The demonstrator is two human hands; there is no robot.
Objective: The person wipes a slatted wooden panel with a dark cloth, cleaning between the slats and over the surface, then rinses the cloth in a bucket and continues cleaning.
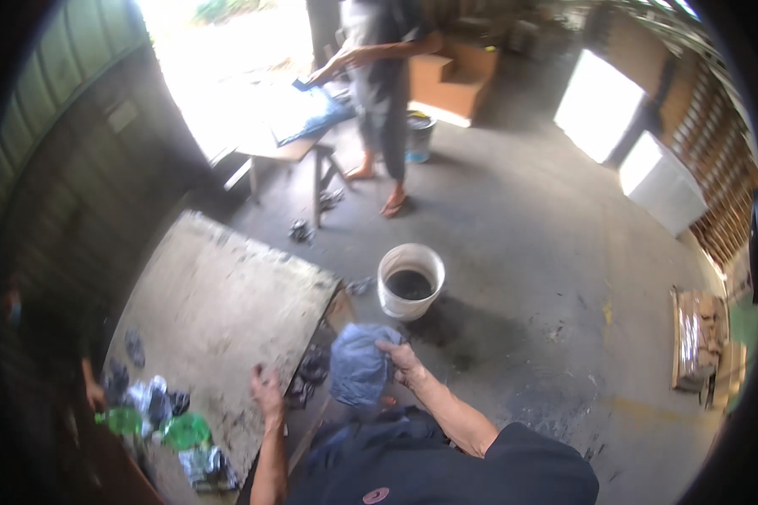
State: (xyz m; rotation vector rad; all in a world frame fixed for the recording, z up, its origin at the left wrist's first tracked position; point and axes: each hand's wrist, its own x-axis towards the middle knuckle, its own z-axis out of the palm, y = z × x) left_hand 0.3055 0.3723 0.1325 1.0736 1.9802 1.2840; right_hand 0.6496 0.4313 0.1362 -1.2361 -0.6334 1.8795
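A crumpled blue-grey sheet of thin, limp material, cloth or plastic I cannot tell, [360, 369] hangs in front of the torso, just off the right edge of a broad, pale, dark-stained tabletop [227, 290]. The right hand [405, 362] has its fingers clamped on the sheet's upper right side; the left hand [268, 394], blurred, seems empty, its fingers loosely apart over the tabletop's edge. The step in hand looks like lifting and handling the sheet one-handed; the next move probably calls for the left hand to take the free side, so it can be opened or laid flat. Beyond stands a round white plastic bucket [387, 296] with dark contents; farther off, a co-worker [385, 109] stands at a small table [291, 149].
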